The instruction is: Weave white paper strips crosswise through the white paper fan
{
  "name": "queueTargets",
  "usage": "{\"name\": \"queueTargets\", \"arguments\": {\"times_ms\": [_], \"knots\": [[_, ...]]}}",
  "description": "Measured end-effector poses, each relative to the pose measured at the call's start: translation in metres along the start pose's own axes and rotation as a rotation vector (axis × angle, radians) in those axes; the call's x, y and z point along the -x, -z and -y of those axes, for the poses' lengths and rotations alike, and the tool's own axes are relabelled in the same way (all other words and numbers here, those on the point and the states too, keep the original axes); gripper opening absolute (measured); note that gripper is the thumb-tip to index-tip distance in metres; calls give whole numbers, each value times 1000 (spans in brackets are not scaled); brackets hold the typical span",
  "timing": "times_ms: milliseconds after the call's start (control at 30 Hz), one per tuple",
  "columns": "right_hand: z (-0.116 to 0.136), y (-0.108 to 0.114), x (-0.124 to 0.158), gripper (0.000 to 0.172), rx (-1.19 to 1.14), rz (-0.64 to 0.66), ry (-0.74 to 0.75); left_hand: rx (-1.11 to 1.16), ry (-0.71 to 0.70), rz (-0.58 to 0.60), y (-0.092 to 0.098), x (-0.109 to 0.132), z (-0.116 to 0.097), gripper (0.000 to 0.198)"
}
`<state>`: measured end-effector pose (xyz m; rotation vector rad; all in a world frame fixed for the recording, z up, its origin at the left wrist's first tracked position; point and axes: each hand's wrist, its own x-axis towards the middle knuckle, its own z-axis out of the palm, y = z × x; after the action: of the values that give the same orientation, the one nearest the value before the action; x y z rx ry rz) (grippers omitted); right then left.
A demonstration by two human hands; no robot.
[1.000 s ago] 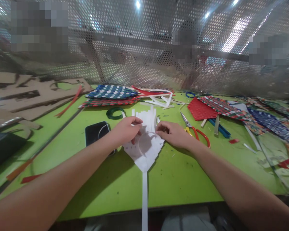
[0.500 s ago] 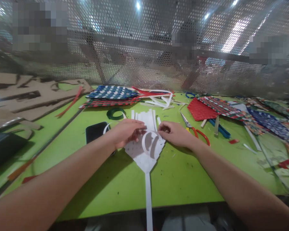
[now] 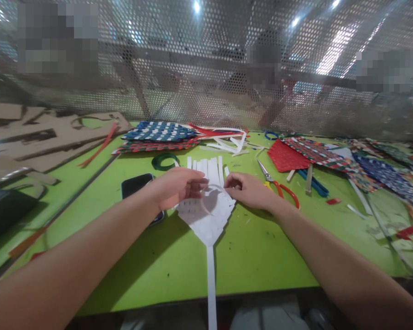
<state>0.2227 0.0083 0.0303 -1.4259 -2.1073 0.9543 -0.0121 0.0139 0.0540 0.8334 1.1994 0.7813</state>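
Observation:
A white woven piece made of flat strips [image 3: 203, 222] lies on the green table, its pointed end toward me with one long tail [image 3: 211, 279] hanging over the edge. Loose strip ends [image 3: 213, 169] fan out at its far side. Over the weave's upper left, my left hand [image 3: 179, 187] is curled with its fingers on a thin white strip; the thumb is mostly hidden. The strip forms a faint loop [image 3: 206, 211] lying across the weave. At the right edge, my right hand [image 3: 246, 189] pinches the strip and touches the weave.
A dark phone [image 3: 134, 185] lies left of the weave, near a green strip roll [image 3: 162, 162]. Scissors with orange and yellow handles [image 3: 278, 185] lie at right. Woven colored pieces [image 3: 161, 131] sit behind; cardboard scraps [image 3: 55, 140] pile at left. A perforated metal screen [image 3: 199, 82] stands beyond.
The white strip's loop, which stood up over the weave, is now lower and flatter. A strip end by my left wrist no longer shows. My right hand has barely moved.

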Motion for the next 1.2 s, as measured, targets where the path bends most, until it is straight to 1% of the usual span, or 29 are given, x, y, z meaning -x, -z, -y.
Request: {"name": "queueTargets", "arguments": {"times_ms": [233,433,533,733,933,1000,1200], "knots": [[-2,1,-1,11,-24,16,-24,123,61,21,-1,1,-4,13],[1,2,0,11,1,19,-38,174,44,46,-5,1,-1,18],[3,2,0,10,12,14,-43,165,47,28,-7,-1,1,19],[3,1,0,11,15,25,-38,133,14,14,-13,2,4,16],[7,2,1,10,22,25,-53,155,-104,30,-15,5,6,11],[7,2,1,10,22,27,-57,168,-125,16,-15,5,6,10],[5,3,0,11,42,27,-53,192,-127,-31,-20,4,8,10]]}}
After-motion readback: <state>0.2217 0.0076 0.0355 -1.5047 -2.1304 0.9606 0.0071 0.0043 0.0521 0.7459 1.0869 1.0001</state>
